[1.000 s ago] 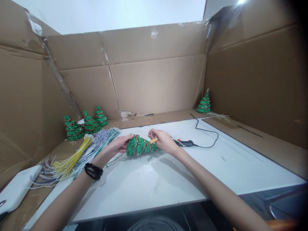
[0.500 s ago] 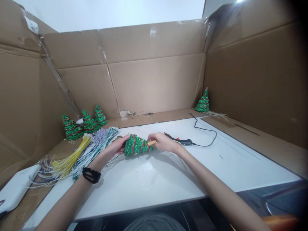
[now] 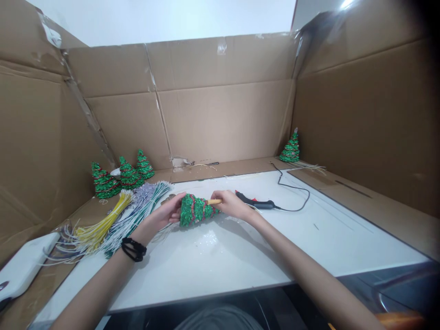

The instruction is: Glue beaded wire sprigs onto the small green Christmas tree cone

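A small glittery green Christmas tree (image 3: 196, 211) with red garland lies on its side above the white board, its tip pointing right. My left hand (image 3: 171, 211) is closed around its base. In my right hand (image 3: 229, 202) is a thin tan wooden stick (image 3: 213, 201), pinched by the fingers and resting against the tree near its upper part. The tree's tip is hidden behind my right hand. Just beyond that hand lies a black glue gun (image 3: 256, 201) with a red trigger and a cord.
Bundles of yellow wires (image 3: 103, 220) and green-white wires (image 3: 132, 224) lie at left, beside a white flat device (image 3: 27, 261). Three more trees (image 3: 129, 174) stand back left, another tree (image 3: 291, 147) back right. Cardboard walls (image 3: 223, 119) enclose the white board (image 3: 206, 275).
The stick has turned from slanting to nearly level and its end has shifted slightly left and up on the tree. Both hands keep their hold; the camera view has shifted slightly.
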